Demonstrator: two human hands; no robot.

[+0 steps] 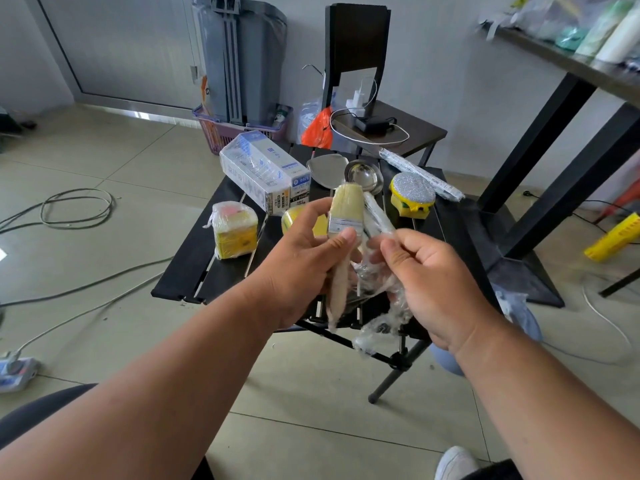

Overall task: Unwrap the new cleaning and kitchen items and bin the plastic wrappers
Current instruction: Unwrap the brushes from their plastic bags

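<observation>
Over the black slatted table, the left hand grips a pale wooden brush; the right hand pinches clear crinkly plastic wrap and should peel slowly.

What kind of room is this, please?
Probably a home utility or spare room: tiled floor with loose cables, a small black folding table, and a grey bin by the wall.

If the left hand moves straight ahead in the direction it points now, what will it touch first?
The left hand, holding the brush, points up and away over the black table. Probably the brush bristles would meet the steel spatula first, though depth is unclear.
</observation>
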